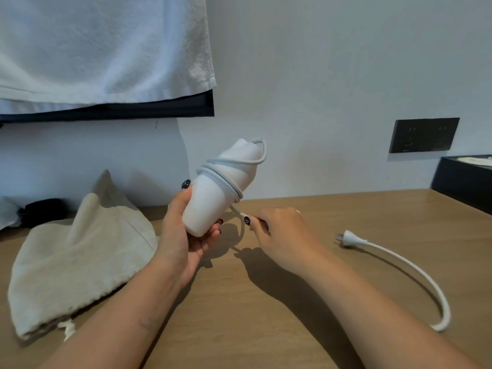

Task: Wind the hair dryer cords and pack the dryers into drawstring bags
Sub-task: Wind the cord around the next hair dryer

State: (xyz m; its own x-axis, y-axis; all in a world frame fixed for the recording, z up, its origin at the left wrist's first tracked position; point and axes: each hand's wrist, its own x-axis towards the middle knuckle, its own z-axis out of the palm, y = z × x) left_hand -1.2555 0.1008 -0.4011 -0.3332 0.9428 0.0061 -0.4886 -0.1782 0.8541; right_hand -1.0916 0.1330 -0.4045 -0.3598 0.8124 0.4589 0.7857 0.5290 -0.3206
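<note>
My left hand grips a white hair dryer by its barrel and holds it tilted above the wooden table. Several turns of white cord are wound around the dryer's body. My right hand pinches the cord just below the dryer, close to the table. The loose end of the cord curves across the table on the right and ends in a white plug. A beige drawstring bag lies crumpled on the left, beside my left forearm.
A white towel hangs over a dark rail at upper left. A dark wall socket sits on the white wall at right, above a black box at the table's right edge. A dark object lies behind the bag.
</note>
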